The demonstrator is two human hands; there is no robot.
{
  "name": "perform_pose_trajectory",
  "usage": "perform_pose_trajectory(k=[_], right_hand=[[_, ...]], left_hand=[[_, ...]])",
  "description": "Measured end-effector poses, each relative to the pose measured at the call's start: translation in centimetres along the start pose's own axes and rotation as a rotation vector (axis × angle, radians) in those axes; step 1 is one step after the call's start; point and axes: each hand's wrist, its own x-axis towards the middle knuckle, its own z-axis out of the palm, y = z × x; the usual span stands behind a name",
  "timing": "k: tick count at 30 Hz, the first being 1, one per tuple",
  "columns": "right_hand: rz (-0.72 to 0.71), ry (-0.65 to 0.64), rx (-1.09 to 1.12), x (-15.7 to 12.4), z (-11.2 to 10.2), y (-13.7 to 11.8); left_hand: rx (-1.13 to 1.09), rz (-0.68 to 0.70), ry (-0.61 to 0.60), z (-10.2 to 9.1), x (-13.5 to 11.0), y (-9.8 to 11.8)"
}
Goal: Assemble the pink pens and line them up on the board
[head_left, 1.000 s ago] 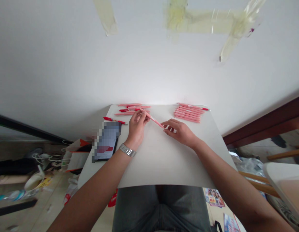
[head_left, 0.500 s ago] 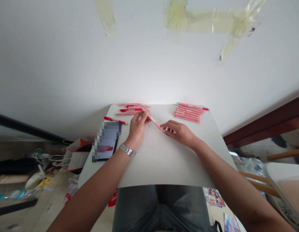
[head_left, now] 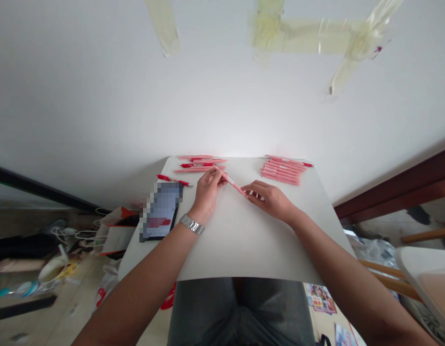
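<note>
The right hand (head_left: pixel 274 202) seems to have closed its fingertips on the tip of the pink pen (head_left: pixel 232 182).

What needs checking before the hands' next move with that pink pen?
1. Grip of left hand on pink pen, far end: ok.
2. Pinch of right hand on its near end: ok.
3. Pen lifted off table: cannot tell.
4. Gap from both hands to stack of pens at far right: ok.
5. Gap from left fingers to loose pens: cannot tell, very close.
6. Gap from left wrist to phone: ok.
</note>
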Motion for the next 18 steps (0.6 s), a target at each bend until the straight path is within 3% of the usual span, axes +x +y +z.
perform_pose_trajectory(k=[18], right_hand=[[0.044,0.005,-0.027,-0.17,-0.05,0.33]], left_hand=[[-0.021,0.004,0.013,0.20,-0.14,-0.03]])
